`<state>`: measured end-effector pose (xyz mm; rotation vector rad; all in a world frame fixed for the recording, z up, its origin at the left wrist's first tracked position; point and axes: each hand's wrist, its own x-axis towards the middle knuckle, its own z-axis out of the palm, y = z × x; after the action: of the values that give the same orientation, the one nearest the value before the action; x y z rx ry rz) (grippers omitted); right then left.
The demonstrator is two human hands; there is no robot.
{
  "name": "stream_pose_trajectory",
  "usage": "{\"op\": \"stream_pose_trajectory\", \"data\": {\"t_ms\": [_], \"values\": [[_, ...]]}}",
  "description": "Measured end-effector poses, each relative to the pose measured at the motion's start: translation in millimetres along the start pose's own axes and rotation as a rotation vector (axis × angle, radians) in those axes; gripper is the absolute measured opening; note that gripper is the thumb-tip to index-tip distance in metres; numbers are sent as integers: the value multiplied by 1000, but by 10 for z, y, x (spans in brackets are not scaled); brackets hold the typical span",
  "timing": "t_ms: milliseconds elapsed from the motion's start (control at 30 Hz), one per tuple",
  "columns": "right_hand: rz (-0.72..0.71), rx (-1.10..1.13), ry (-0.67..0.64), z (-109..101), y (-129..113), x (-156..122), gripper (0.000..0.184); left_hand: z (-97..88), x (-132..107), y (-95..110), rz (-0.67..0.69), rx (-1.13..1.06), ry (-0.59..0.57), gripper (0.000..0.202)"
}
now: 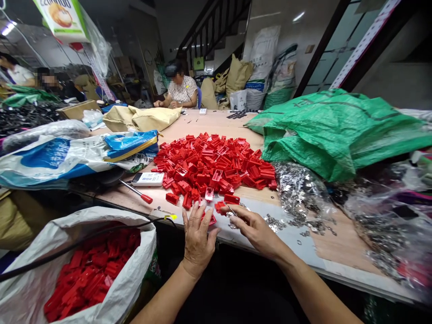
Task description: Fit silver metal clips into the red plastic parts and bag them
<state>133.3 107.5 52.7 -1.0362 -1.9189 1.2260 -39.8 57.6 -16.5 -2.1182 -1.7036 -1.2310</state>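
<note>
At the near edge of the tabletop (332, 245), the left hand (197, 240) lies flat with its grip open, the fingers over one red plastic part (212, 220). The right hand (258, 229) is beside it, among small metal pieces (275, 222); I cannot tell if its grip holds one. The red pile (212, 166) is just behind.

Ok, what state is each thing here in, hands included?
Left hand, flat, fingers spread over a red part.
Right hand, fingertips among metal pieces, grip unclear.
Red pile, loose heap on the table.
White sack, open, holding red parts.
Green bag, crumpled on the table.
</note>
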Motion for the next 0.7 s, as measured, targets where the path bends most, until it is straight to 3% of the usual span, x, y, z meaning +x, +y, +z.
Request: {"op": "stream_pose_trajectory", "data": {"t_ms": [133, 233, 333, 400, 500, 600, 700], "values": [[138, 171, -86, -24, -138, -409, 41, -73, 48, 204, 110, -108, -12, 43], [263, 277, -171, -68, -107, -635, 48, -102, 19, 347, 134, -238, -41, 34], [281, 172, -85, -235, 66, -743, 47, -115, -42, 429, 95, -380, -122, 36], [249, -39, 116, -401, 238, -764, 38, -125, -79, 465, 12, -508, -162, 35], [245, -438, 333, -638, 479, -741, 22, -147, -110, 520, -231, -735, -248, 29], [253, -738, 423, -768, 588, -661, 18, -165, -114, 582, -506, -974, -352, 29], [277, -912, 413, -789, 571, -534, 19, -167, -103, 626, -705, -1195, -393, 30]]}}
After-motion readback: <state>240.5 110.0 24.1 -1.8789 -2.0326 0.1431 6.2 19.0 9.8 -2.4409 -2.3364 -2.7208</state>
